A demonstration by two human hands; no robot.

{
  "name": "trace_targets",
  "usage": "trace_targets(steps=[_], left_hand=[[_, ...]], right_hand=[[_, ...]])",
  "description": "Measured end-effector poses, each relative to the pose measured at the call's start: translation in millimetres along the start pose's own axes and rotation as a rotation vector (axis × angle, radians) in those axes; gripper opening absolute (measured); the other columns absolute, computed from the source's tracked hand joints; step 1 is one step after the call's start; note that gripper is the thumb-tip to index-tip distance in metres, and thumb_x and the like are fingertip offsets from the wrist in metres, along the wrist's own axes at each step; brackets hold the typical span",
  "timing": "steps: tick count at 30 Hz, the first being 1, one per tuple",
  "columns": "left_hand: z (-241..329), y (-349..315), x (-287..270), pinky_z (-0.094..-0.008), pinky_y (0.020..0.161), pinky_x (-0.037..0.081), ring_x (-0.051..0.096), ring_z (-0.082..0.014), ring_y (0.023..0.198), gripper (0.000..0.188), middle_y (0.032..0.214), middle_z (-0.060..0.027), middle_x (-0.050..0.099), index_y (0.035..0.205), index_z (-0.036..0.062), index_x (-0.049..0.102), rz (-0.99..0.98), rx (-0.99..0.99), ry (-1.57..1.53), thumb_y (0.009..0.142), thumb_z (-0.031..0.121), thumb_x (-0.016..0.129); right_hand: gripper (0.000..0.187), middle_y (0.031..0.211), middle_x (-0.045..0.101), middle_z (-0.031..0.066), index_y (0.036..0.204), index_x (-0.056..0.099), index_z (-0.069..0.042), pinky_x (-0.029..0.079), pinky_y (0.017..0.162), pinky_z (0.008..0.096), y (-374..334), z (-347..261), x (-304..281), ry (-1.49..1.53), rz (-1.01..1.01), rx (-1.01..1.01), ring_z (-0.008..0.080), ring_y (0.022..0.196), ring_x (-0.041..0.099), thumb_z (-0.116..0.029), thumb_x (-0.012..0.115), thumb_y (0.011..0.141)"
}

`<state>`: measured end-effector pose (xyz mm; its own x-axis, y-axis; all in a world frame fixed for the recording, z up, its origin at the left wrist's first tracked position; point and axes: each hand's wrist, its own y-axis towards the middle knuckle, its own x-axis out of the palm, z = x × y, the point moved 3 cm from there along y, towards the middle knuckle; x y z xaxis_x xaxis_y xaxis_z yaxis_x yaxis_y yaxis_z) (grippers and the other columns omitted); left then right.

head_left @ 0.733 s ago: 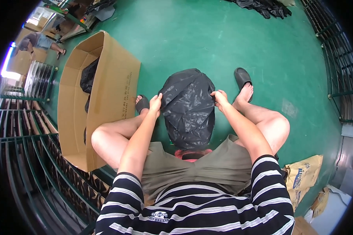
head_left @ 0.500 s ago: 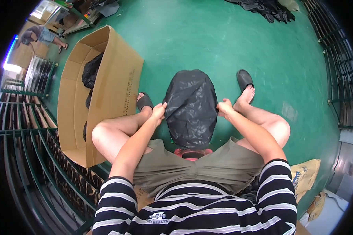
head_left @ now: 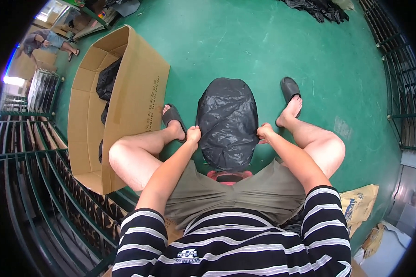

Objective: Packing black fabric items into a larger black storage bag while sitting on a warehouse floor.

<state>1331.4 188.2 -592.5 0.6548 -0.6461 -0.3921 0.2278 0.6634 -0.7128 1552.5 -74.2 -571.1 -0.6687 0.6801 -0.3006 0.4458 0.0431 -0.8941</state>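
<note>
Between my knees stands an oval form wrapped in shiny black plastic [head_left: 229,122], creased across its top; what lies under the wrapping is hidden. My left hand [head_left: 193,135] is closed at its left edge, the fingers gripping the plastic there. On the opposite edge my right hand [head_left: 264,132] pinches the plastic between thumb and curled fingers. Just below the wrapped form, close to my shorts, a red curved part [head_left: 241,175] shows, with a dark gap in it.
A tall open cardboard box [head_left: 136,99] stands at my left, with black plastic-wrapped items [head_left: 107,83] inside. Green metal racks [head_left: 55,184] line the left side, more racks [head_left: 404,87] the right. A yellowish paper sack [head_left: 359,203] lies at lower right. Another person [head_left: 48,42] is at far left.
My left hand has shifted slightly right and down, my right hand slightly down. The black plastic's far end looks straighter and its surface shinier. The person at far left has raised a hand.
</note>
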Motion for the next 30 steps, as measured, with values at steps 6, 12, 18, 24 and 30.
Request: trace_targets(steps=[6,12,18,24,30], left_hand=[[-14,1,10,-0.0392,0.073,0.046,0.061,-0.0299,0.074,0.038,0.079,-0.0181,0.064,0.089,-0.0026,0.063,0.152,0.165,0.166,0.096,0.032,0.050],[3,-47,18,-0.0514,0.072,0.045,0.060,-0.0440,0.082,0.048,0.082,-0.0257,0.063,0.083,0.0006,0.062,0.436,0.204,0.405,0.096,0.043,0.041],[13,-65,20,-0.0537,0.074,0.046,0.060,-0.0447,0.083,0.047,0.086,-0.0235,0.064,0.087,0.0037,0.060,0.512,0.264,0.494,0.097,0.044,0.037],[25,-66,19,-0.0536,0.075,0.045,0.060,-0.0452,0.083,0.047,0.085,-0.0247,0.064,0.088,0.0034,0.060,0.424,0.300,0.536,0.098,0.043,0.036],[34,-74,19,-0.0534,0.072,0.045,0.060,-0.0455,0.079,0.044,0.081,-0.0254,0.063,0.087,0.0035,0.056,0.433,0.429,0.561,0.099,0.040,0.037]], right_hand=[[0.013,0.082,0.063,0.0151,0.092,0.056,0.001,0.053,0.059,0.0476,45,15,13,-0.068,-0.132,0.103,0.0303,0.068,0.065,0.005,0.051,0.080],[0.025,0.101,0.063,0.0177,0.106,0.057,-0.002,0.056,0.065,0.0471,52,28,29,-0.190,0.213,0.011,0.0307,0.086,0.065,0.005,0.055,0.081],[0.041,0.117,0.060,0.0197,0.123,0.050,-0.005,0.056,0.075,0.0493,38,12,20,-0.243,0.142,0.010,0.0358,0.100,0.062,0.001,0.055,0.083],[0.044,0.128,0.054,0.0178,0.126,0.048,-0.006,0.047,0.091,0.0529,7,-11,14,-0.493,0.170,-0.078,0.0417,0.112,0.055,-0.004,0.055,0.082],[0.036,0.116,0.054,0.0126,0.117,0.056,-0.009,0.038,0.096,0.0455,-51,-71,-11,-0.726,0.566,-0.352,0.0322,0.115,0.048,-0.012,0.061,0.081]])
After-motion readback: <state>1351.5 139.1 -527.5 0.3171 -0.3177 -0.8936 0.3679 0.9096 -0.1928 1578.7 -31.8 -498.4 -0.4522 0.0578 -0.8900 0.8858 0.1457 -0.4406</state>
